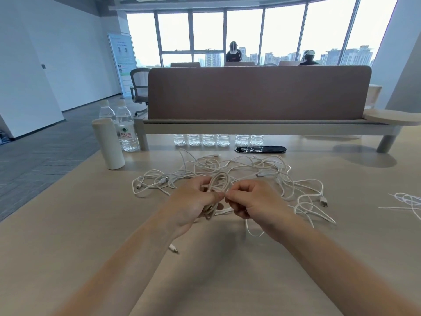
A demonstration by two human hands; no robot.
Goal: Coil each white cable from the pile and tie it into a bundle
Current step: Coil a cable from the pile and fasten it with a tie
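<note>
Two bare hands meet over the pale wooden table (pixel 68 224), just on the near side of the loose pile of white cables (pixel 262 165). The left hand (pixel 193 201) has its fingers curled round a small coil of white cable (pixel 219 181), thumb pressed across the loops, and the top of the coil stands up out of the grip in front of the pile. The right hand (pixel 252 201) sits right against it, thumb and forefinger pinching one strand of that same cable beside the left thumb, the other fingers tucked under. A loop of slack hangs below the right hand. A small white plug end (pixel 174 248) lies nearer the person than the pile, by the left wrist.

Left of the pile stands a white cylindrical flask (pixel 108 143), with two clear plastic water bottles (pixel 126 131) just behind it. Beyond the pile there is a black oval desk port (pixel 260 149), then a brown fabric divider panel (pixel 257 92). Well to the right of the pile, a few more white cable loops (pixel 407 200) lie at the frame's edge.
</note>
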